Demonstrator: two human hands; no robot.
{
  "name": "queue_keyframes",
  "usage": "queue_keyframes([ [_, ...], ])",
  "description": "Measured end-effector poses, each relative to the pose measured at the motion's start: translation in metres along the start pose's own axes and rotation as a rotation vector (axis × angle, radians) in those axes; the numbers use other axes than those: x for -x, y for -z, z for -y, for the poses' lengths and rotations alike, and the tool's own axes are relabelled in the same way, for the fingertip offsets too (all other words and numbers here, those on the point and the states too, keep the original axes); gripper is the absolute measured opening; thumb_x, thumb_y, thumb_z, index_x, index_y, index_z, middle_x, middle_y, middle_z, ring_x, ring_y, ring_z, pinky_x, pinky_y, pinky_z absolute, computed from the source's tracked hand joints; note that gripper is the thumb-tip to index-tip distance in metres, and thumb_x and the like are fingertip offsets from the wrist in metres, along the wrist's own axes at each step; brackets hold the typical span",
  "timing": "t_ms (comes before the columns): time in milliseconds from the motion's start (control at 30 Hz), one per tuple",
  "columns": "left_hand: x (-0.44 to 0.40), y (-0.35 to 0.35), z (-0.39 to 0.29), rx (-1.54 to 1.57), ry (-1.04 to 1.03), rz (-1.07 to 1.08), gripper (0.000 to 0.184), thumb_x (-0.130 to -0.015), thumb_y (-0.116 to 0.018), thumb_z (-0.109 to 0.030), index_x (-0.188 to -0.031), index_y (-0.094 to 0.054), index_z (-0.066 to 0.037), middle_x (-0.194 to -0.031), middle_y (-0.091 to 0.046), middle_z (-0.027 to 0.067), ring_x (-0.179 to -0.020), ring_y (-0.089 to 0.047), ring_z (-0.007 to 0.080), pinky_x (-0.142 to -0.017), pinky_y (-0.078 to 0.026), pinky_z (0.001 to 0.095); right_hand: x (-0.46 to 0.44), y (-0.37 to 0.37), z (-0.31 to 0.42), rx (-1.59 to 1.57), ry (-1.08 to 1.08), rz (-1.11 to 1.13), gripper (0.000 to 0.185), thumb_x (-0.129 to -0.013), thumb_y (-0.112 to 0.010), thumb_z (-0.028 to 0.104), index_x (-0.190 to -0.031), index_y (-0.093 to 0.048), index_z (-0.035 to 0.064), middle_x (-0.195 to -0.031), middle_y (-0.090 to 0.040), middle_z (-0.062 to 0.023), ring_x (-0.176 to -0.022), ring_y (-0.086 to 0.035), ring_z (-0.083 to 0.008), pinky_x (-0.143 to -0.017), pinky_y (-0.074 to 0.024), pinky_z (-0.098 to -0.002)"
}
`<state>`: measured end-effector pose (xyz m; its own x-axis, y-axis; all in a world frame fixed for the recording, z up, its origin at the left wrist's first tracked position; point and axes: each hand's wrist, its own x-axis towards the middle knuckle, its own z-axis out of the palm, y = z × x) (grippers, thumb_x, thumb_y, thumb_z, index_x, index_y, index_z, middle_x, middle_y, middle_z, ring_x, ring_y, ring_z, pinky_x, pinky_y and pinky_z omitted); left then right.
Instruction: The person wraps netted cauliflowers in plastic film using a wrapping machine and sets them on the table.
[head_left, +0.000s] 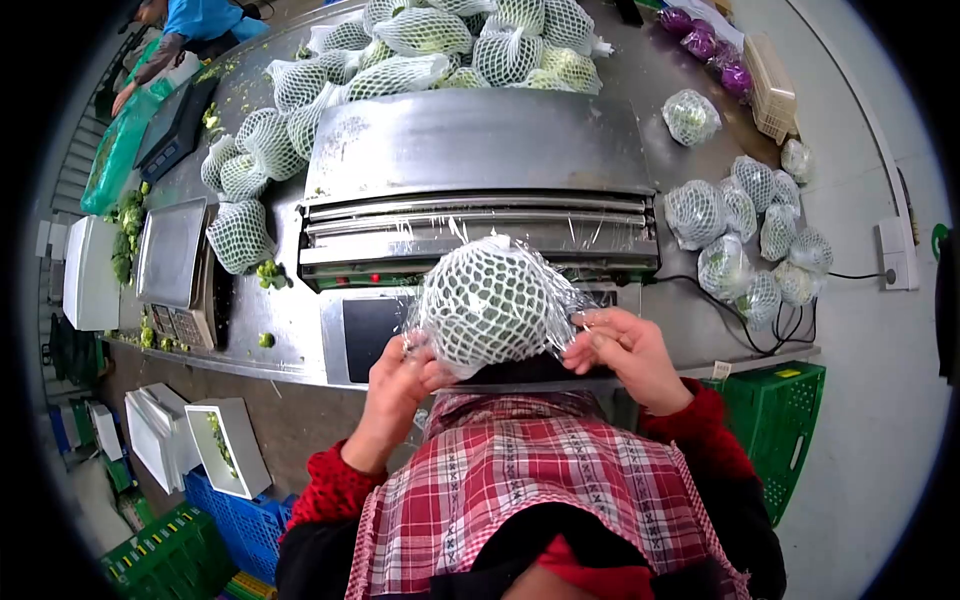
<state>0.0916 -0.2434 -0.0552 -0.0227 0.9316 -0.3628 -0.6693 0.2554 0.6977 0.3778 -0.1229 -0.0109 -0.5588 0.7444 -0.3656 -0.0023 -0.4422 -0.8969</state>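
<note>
A round green vegetable (485, 305) in a white foam net sits in front of me, with clear plastic film (560, 285) around it. At its lower left, my left hand (398, 380) is closed on the film with bent fingers. On the other side my right hand (622, 350) pinches a gathered edge of the film between thumb and fingers. Just beyond the vegetable lies a metal wrapping machine (480, 140) with rollers and a front bar. Under the vegetable is a dark plate (370, 335) at the machine's near side.
Netted vegetables (425, 32) are heaped behind the machine. Several film-wrapped ones (697, 213) lie at right, near a black cable (735, 315) and a beige basket (772, 85). A weighing scale (172, 255) stands at left. Another person's sleeve (200, 18) shows at upper left.
</note>
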Motion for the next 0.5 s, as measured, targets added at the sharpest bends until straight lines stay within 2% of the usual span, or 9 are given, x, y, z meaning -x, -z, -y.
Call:
queue_keyframes([
  [33, 0.002, -0.011, 0.01, -0.148, -0.054, -0.202, 0.023, -0.099, -0.05, -0.015, -0.116, -0.052, 0.0, -0.107, -0.062, 0.0125, -0.095, -0.064, 0.0217, -0.085, -0.054, 0.0361, -0.002, -0.001, -0.008, 0.025, 0.023, -0.05, 0.021, -0.101, -0.047, 0.012, -0.111, -0.055, -0.005, -0.087, -0.068, -0.0146, -0.077, -0.067, -0.0178, -0.068, -0.0534, -0.0277],
  [67, 0.004, -0.005, 0.015, -0.145, -0.057, -0.2, 0.023, -0.099, -0.05, -0.015, -0.116, -0.052, 0.0, -0.107, -0.062, 0.0125, -0.095, -0.064, 0.0217, -0.085, -0.054, 0.0361, -0.005, 0.0, -0.017, 0.049, 0.047, -0.097, 0.02, -0.101, -0.046, 0.012, -0.107, -0.056, -0.0043, -0.084, -0.068, -0.014, -0.073, -0.067, -0.0168, -0.064, -0.0531, -0.0261],
  [100, 0.007, 0.0, 0.019, -0.239, -0.122, -0.257, 0.016, -0.1, -0.049, -0.015, -0.105, -0.054, -0.001, -0.097, -0.061, 0.0089, -0.085, -0.062, 0.0176, -0.078, -0.054, 0.0338, -0.007, 0.0, -0.02, 0.096, 0.075, -0.156, 0.02, -0.101, -0.045, 0.013, -0.103, -0.056, -0.0038, -0.083, -0.068, -0.0137, -0.068, -0.066, -0.0159, -0.06, -0.0522, -0.0249],
  [167, 0.023, 0.005, 0.026, -0.41, -0.271, -0.427, 0.029, -0.101, -0.049, -0.017, -0.077, -0.053, -0.002, -0.073, -0.056, 0.0014, -0.063, -0.052, 0.008, -0.059, -0.048, 0.0278, -0.006, -0.001, -0.022, 0.173, 0.105, -0.264, 0.021, -0.102, -0.044, 0.014, -0.097, -0.057, -0.0015, -0.075, -0.067, -0.0114, -0.059, -0.064, -0.0136, -0.053, -0.0498, -0.0226],
  [300, 0.091, 0.011, 0.026, -0.333, -0.087, -0.528, 0.038, -0.103, -0.044, -0.022, -0.069, -0.049, -0.005, -0.058, -0.05, 0.004, -0.05, -0.047, 0.0105, -0.048, -0.038, 0.0264, 0.049, 0.033, -0.042, -0.014, -0.303, -0.296, 0.033, -0.101, -0.046, 0.03, -0.089, -0.057, 0.0006, -0.058, -0.061, -0.0074, -0.043, -0.058, -0.0135, -0.039, -0.0424, -0.0224],
  [333, 0.093, 0.014, 0.034, -0.334, 0.041, -0.668, 0.041, -0.1, -0.05, -0.03, -0.067, -0.048, -0.006, -0.056, -0.049, 0.0033, -0.048, -0.045, 0.0109, -0.046, -0.035, 0.0273, 0.062, 0.035, -0.057, 0.018, -0.412, -0.325, 0.031, -0.1, -0.045, 0.025, -0.087, -0.059, 0.0016, -0.056, -0.059, -0.0065, -0.044, -0.057, -0.0123, -0.039, -0.042, -0.0224],
  [400, 0.069, 0.04, 0.057, -0.365, 0.402, -0.714, 0.038, -0.096, -0.055, -0.032, -0.071, -0.054, -0.003, -0.058, -0.051, 0.0036, -0.049, -0.046, 0.0119, -0.046, -0.033, 0.0281, 0.068, 0.045, -0.118, -0.009, -0.498, -0.329, 0.024, -0.095, -0.048, 0.019, -0.082, -0.06, 0.0023, -0.059, -0.06, -0.0064, -0.047, -0.057, -0.0095, -0.039, -0.0389, -0.0217],
  [467, 0.036, 0.07, 0.112, -0.526, 0.413, -0.423, 0.037, -0.095, -0.056, -0.033, -0.074, -0.056, -0.003, -0.064, -0.054, 0.0056, -0.054, -0.049, 0.0134, -0.049, -0.036, 0.0289, 0.045, 0.027, -0.176, 0.14, -0.575, -0.244, 0.018, -0.087, -0.055, 0.014, -0.086, -0.064, -0.0014, -0.072, -0.065, -0.0106, -0.062, -0.063, -0.0157, -0.05, -0.0476, -0.0296],
  [500, 0.024, 0.087, 0.14, -0.524, 0.339, -0.275, 0.036, -0.095, -0.057, -0.033, -0.075, -0.057, -0.002, -0.066, -0.055, 0.0066, -0.056, -0.05, 0.0141, -0.051, -0.037, 0.0294, 0.032, 0.008, -0.224, 0.25, -0.093, -0.177, 0.022, -0.083, -0.059, 0.011, -0.096, -0.066, -0.0046, -0.091, -0.068, -0.0148, -0.082, -0.066, -0.0249, -0.071, -0.0522, -0.038],
])
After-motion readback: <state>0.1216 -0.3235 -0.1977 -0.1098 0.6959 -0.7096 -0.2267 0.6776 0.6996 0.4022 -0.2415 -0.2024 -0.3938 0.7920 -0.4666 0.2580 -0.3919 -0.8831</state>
